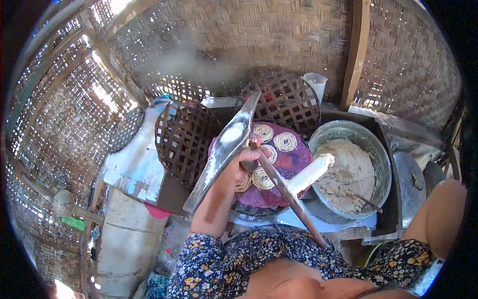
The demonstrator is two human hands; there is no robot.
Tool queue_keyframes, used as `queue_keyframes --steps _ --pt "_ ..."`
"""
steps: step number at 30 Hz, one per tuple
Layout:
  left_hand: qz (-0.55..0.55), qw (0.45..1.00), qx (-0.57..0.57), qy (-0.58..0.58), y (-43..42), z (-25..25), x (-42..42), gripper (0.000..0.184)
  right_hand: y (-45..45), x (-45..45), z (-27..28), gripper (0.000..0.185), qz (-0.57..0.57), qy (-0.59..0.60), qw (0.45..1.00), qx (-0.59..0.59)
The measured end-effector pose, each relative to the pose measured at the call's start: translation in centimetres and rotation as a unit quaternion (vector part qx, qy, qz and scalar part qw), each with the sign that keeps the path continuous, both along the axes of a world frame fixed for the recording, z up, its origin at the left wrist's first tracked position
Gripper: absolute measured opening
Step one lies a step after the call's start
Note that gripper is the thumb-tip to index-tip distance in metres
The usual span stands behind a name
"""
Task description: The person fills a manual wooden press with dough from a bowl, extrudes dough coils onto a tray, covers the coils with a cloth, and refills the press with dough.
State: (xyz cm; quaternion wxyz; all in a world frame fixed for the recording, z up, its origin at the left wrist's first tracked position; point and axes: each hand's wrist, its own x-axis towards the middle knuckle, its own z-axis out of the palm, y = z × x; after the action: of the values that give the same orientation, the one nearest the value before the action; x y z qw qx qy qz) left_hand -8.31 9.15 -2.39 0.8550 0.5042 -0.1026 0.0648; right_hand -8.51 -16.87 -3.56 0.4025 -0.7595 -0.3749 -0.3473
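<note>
My left hand (241, 162) is closed around a two-piece wooden dough press above the cloth. One piece is a long, flour-smeared board (214, 167) with a round white patch in its middle. A wooden bar (284, 187) slants from my fingers toward my chest, and a thick white dough-coated plunger (311, 175) sticks out from it to the right. Coiled noodle nests (285, 142) lie below on a purple cloth (271, 198); my hand and the press partly cover some. My right arm (433, 214) bends at the right edge, its hand out of view.
A large metal pot (386, 174) of pale dough (343, 174), with a thin stick (366, 202) in it, stands right of the cloth. Woven baskets (186, 144) stand behind and to the left. A clear plastic container (316, 85) is by the bamboo wall (259, 40). A metal lid (409, 177) leans at right.
</note>
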Motion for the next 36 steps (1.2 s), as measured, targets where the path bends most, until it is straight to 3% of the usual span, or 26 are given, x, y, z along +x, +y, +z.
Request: queue_keyframes --steps 9,13,15,18,19,21,29,30,36 --pt "0.009 1.000 -0.009 -0.024 0.3 -1.0 0.5 0.036 -0.6 -0.5 -0.1 0.060 0.014 -0.011 1.000 0.003" --pt "0.041 0.999 0.010 0.013 -0.6 0.7 -0.6 0.036 -2.0 -0.6 4.8 0.061 0.032 -0.086 0.996 0.016" --pt "-0.009 0.999 -0.027 -0.028 -0.4 0.3 0.2 0.034 -3.2 -1.0 8.7 0.062 0.037 -0.148 0.988 0.024" --pt "0.046 0.999 -0.006 -0.028 -0.9 0.7 -0.3 0.034 -5.0 -2.0 13.4 0.063 0.044 -0.227 0.972 0.036" --pt "0.038 0.999 -0.027 0.013 -1.6 1.3 -1.2 0.036 -5.6 -2.2 14.9 0.063 0.052 -0.235 0.970 0.026" --pt "-0.017 0.999 -0.032 -0.032 -0.3 -0.1 0.1 0.037 -6.7 -2.9 16.9 0.063 0.045 -0.277 0.960 0.021" --pt "-0.015 0.997 -0.007 -0.076 0.0 -0.1 0.5 0.034 -7.8 -3.8 18.1 0.065 0.040 -0.328 0.944 -0.006" --pt "0.017 0.996 -0.083 -0.042 -0.5 0.2 0.1 0.033 -8.3 -4.1 18.3 0.066 0.037 -0.332 0.942 -0.002" --pt "0.009 0.993 -0.100 -0.055 -0.8 -0.1 0.3 0.031 -10.0 -5.5 20.4 0.067 0.042 -0.374 0.926 0.005"
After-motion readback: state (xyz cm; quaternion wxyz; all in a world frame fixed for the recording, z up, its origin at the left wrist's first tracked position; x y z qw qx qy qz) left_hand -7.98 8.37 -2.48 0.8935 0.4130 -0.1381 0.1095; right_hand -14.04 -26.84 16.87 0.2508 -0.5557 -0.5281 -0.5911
